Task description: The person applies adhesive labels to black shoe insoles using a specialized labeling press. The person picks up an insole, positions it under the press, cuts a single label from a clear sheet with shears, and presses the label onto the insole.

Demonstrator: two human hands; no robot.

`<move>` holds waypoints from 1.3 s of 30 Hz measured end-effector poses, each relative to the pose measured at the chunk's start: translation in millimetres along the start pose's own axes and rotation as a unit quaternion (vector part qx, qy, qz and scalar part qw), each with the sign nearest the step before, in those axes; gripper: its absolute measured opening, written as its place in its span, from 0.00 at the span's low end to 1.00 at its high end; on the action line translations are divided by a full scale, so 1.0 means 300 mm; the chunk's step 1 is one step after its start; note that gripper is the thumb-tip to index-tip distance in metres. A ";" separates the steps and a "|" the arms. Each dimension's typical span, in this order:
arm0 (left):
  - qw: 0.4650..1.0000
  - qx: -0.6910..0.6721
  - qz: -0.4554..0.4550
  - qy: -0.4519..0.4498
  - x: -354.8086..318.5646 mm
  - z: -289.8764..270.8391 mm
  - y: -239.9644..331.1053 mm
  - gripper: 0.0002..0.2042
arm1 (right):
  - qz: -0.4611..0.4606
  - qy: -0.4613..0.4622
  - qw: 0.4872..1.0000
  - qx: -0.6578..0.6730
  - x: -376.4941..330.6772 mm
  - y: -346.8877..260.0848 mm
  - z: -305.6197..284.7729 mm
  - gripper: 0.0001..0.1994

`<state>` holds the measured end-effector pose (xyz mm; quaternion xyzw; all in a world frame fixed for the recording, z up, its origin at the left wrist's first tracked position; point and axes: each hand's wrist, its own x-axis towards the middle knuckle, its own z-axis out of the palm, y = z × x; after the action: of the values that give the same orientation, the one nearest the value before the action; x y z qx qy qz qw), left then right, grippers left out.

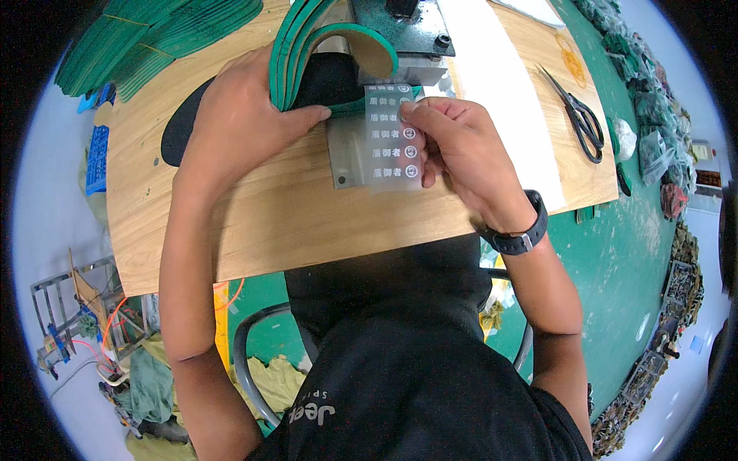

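Note:
My left hand [242, 115] is closed around a bundle of bent green-edged insoles [286, 58], its thumb stretched toward the metal plate. One insole curls over to the right with its tan face showing. Between the thumb and fingers of my right hand [465, 146] is the right edge of a translucent label sheet [390, 144], printed with rows of white marks. The sheet lies over a flat metal plate [348, 154], its top end by a green edge under the press [403, 34]. Part of the plate is hidden by the sheet.
A fanned pile of green insoles [146, 46] sits at the far left of the wooden table [307, 238]. Dark flat pieces [183, 127] lie beside my left hand. Black-handled scissors [580, 119] and yellow rubber bands [571, 60] are at the right. Bagged goods [649, 100] line the floor beyond.

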<state>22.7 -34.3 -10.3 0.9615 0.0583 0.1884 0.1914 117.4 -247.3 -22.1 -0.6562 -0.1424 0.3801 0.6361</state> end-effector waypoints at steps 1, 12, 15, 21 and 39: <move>1.000 -0.012 -0.003 -0.002 -0.003 -0.003 -0.007 0.23 | -0.005 0.008 1.000 0.008 -0.004 0.003 -0.002 0.13; 0.948 -0.278 -0.133 0.083 -0.008 -0.054 -0.040 0.12 | 0.023 -0.002 1.000 0.017 -0.035 -0.013 -0.031 0.13; 0.953 -0.263 -0.113 0.103 -0.007 -0.049 -0.069 0.12 | 0.025 -0.024 0.999 -0.017 -0.002 -0.019 -0.023 0.14; 0.952 -0.259 -0.115 0.114 -0.008 -0.037 -0.088 0.12 | 0.026 -0.012 0.998 -0.048 0.004 -0.018 -0.018 0.14; 0.998 -0.052 0.007 0.030 -0.006 -0.001 -0.019 0.24 | 0.032 -0.001 0.998 -0.052 0.012 -0.021 0.000 0.15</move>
<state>20.6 -29.4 -12.9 0.9446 0.0469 0.2211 0.2379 121.5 -243.9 -17.2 -0.6922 -0.1413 0.3928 0.5888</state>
